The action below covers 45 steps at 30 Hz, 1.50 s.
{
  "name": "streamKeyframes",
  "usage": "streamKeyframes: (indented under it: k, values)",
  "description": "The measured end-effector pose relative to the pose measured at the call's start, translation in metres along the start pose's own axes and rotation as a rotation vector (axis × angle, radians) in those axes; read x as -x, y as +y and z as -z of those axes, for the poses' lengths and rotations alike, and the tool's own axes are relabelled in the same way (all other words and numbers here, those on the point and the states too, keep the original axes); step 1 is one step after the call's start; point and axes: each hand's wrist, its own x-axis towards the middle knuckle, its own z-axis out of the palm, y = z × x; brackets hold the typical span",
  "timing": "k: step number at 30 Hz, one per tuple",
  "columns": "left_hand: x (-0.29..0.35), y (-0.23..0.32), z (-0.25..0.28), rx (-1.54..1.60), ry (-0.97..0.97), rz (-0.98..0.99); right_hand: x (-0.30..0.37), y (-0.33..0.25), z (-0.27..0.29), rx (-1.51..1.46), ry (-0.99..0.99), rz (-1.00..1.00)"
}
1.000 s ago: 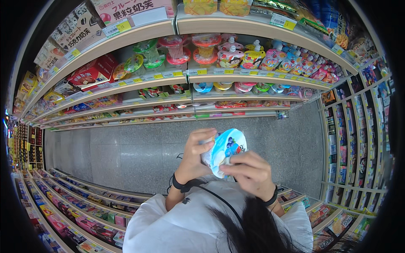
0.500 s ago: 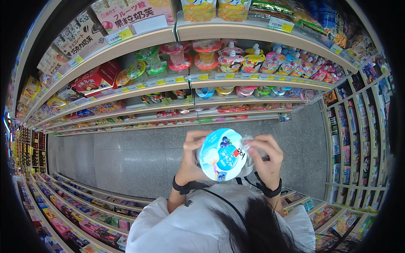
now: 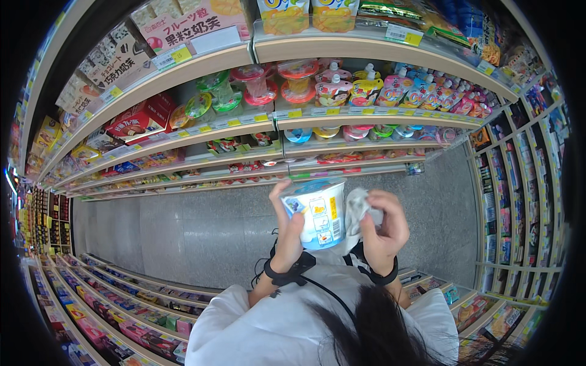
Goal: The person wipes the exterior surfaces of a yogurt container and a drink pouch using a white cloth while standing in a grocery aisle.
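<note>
Tub (image 3: 323,226), white and pale blue with a printed side wall, is resting in the left hand (image 3: 285,236); it is serving as the landmark for every other place. It is tilting, its wall facing up toward the head camera and its lid (image 3: 318,184) pointing away from the wearer. The left fingers are grasping it at its left side, the thumb pressing against the wall; whatever is gripping behind it is being hidden from view.

By its look, the tub is probably feeling fairly light, its thin wall standing stiff but yielding under a hard squeeze, its smooth face perhaps slipping a little. The lid is likely being the more fragile part, so a hold around the wall, below the rim, is seeming safest.

Just right of the tub, a crumpled white cloth (image 3: 356,213) is hanging from the right hand (image 3: 386,229), whose fingers are pinching it; whether it is touching the tub is remaining unclear. Below the tub, black wristbands (image 3: 282,279) are circling both wrists, and a white top (image 3: 244,323) is covering the wearer.

Beyond the tub, gray floor (image 3: 201,232) is stretching toward a shelf unit (image 3: 329,44), where lidded cups (image 3: 299,135) and spouted pouches (image 3: 366,90) are standing. Far right of the tub, another stocked rack (image 3: 519,270) is rising.
</note>
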Motion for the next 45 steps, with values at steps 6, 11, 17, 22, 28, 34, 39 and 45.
streamKeyframes:
  k: [6,11,17,22,28,34,39,45]
  values:
    - [0.005,-0.004,0.006,-0.031,-0.040,0.023,-0.010,-0.005,-0.011,0.327,-0.249,0.311]
    - [-0.001,0.007,0.008,-0.134,-0.039,-0.083,-0.006,-0.011,-0.009,0.288,-0.410,0.325]
    - [-0.001,-0.003,0.018,0.011,-0.040,0.002,0.002,-0.007,-0.001,0.247,-0.536,0.400]
    - [0.002,0.005,0.010,0.223,-0.135,0.074,-0.017,-0.009,-0.006,0.348,-0.294,0.351]
    - [-0.006,0.017,0.014,0.324,-0.088,0.119,0.025,-0.002,-0.004,0.056,-0.544,0.354]
    - [-0.003,0.015,0.018,0.398,-0.151,0.167,-0.008,-0.008,-0.016,0.165,-0.390,0.369]
    - [-0.004,0.012,0.022,0.503,-0.169,0.150,-0.002,-0.010,-0.024,0.153,-0.285,0.339]
    - [-0.009,0.024,0.022,0.422,-0.140,0.171,0.022,0.000,-0.013,-0.011,-0.493,0.311]
